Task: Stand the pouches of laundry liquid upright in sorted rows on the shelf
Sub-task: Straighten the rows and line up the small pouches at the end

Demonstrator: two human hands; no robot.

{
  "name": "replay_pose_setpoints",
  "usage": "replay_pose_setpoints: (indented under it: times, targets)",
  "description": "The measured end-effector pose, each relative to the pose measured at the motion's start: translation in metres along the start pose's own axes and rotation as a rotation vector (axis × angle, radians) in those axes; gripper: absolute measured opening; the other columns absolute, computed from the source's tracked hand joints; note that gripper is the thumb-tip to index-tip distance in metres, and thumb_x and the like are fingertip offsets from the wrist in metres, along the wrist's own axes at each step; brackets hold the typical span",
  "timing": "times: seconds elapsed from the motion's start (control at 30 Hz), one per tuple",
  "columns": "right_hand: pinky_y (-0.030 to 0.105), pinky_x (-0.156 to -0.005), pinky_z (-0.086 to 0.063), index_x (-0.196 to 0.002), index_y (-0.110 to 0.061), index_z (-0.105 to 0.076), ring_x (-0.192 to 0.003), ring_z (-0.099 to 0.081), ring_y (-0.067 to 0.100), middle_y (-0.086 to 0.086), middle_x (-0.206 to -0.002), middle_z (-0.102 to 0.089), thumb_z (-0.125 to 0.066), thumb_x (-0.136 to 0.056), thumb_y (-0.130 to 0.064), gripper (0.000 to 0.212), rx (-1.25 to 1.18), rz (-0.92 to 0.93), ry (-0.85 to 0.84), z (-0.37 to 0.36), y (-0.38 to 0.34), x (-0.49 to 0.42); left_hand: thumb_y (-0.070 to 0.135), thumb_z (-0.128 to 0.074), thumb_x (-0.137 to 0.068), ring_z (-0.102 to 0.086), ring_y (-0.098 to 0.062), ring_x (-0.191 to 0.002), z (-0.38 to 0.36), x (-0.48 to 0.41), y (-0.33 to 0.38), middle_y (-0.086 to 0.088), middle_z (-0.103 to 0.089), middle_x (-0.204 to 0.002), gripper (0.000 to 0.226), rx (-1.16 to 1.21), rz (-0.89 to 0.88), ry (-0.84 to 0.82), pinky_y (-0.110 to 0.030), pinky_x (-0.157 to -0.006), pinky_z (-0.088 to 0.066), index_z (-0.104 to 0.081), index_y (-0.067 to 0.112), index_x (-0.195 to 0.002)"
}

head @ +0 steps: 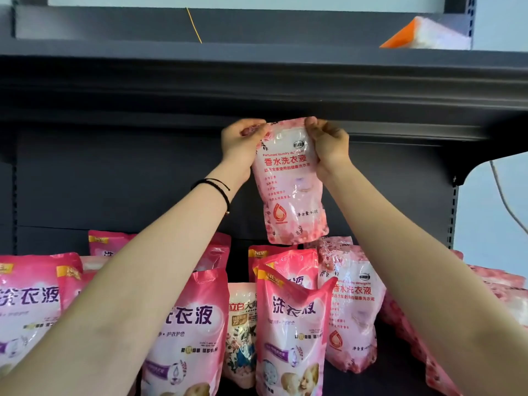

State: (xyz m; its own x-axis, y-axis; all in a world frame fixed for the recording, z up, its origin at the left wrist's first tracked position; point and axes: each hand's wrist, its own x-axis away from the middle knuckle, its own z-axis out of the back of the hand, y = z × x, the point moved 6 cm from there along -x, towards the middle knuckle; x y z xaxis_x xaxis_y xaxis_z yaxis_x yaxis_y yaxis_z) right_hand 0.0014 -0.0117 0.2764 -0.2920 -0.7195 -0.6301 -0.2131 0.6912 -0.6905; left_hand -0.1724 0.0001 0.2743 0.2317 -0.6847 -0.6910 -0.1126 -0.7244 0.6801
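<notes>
A pale pink floral pouch (291,184) of laundry liquid hangs upright in the air, high above the shelf. My left hand (243,141) pinches its top left corner and my right hand (328,144) pinches its top right corner. Below it several pouches stand on the dark shelf: a deep pink pouch (290,332) in front, a matching pale floral pouch (353,307) to its right, another deep pink pouch (188,332) on the left, and a small floral-print pouch (241,332) between them. More pouches stand behind them, partly hidden by my forearms.
The underside of the upper shelf (257,90) runs just above my hands. An orange and white packet (423,35) lies on that upper shelf at the right. Pale pink pouches (503,284) lie flat at the far right. The shelf upright (453,212) stands at the right edge.
</notes>
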Motion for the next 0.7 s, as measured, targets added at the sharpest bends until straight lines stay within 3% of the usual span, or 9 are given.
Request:
replay_pose_setpoints:
  times: [0.13, 0.23, 0.4, 0.53, 0.7]
  targets:
    - [0.036, -0.072, -0.06, -0.077, -0.012, -0.06, -0.068, -0.066, 0.015, 0.003, -0.075, -0.066, -0.063, -0.092, -0.017, 0.016, -0.038, -0.001, 0.066, 0.015, -0.018, 0.031, 0.005, -0.074, -0.079, -0.067, -0.016, -0.079, -0.006, 0.031, 0.007, -0.005, -0.064, -0.097, 0.026, 0.318, 0.103, -0.025, -0.029, -0.07, -0.06, -0.063, 0.011, -0.101]
    - [0.032, -0.068, -0.061, -0.079, -0.011, -0.059, -0.064, -0.066, 0.013, 0.002, -0.074, -0.065, -0.061, -0.093, -0.016, 0.015, -0.077, -0.01, 0.095, 0.033, -0.026, 0.056, 0.011, -0.075, -0.079, -0.069, -0.018, -0.079, -0.016, 0.056, 0.01, -0.009, -0.069, -0.095, 0.024, 0.407, 0.2, -0.088, -0.031, -0.07, -0.06, -0.064, 0.008, -0.101]
    - [0.032, -0.067, -0.059, -0.078, -0.01, -0.06, -0.06, -0.062, 0.013, 0.003, -0.069, -0.063, -0.058, -0.095, -0.015, 0.018, -0.108, 0.042, 0.176, 0.068, -0.046, 0.093, 0.027, -0.071, -0.083, -0.072, -0.017, -0.087, -0.035, 0.113, 0.02, -0.004, -0.074, -0.097, 0.027, 0.268, 0.256, -0.276, -0.033, -0.077, -0.058, -0.067, 0.01, -0.104]
    - [0.03, -0.063, -0.057, -0.077, -0.012, -0.061, -0.06, -0.063, 0.012, 0.001, -0.067, -0.065, -0.058, -0.095, -0.017, 0.019, -0.108, 0.074, 0.221, 0.093, -0.072, 0.116, 0.025, -0.073, -0.08, -0.071, -0.015, -0.092, -0.051, 0.175, 0.021, -0.001, -0.073, -0.103, 0.036, 0.213, 0.261, -0.413, -0.034, -0.081, -0.057, -0.062, 0.015, -0.112]
    - [0.025, -0.051, -0.052, -0.077, -0.013, -0.057, -0.052, -0.055, 0.01, -0.001, -0.061, -0.057, -0.058, -0.095, -0.023, 0.021, -0.039, 0.049, 0.214, 0.13, -0.076, 0.157, 0.026, -0.071, -0.081, -0.07, -0.012, -0.093, -0.062, 0.247, 0.006, 0.002, -0.072, -0.106, 0.038, 0.25, 0.227, -0.358, -0.033, -0.079, -0.059, -0.058, 0.018, -0.116]
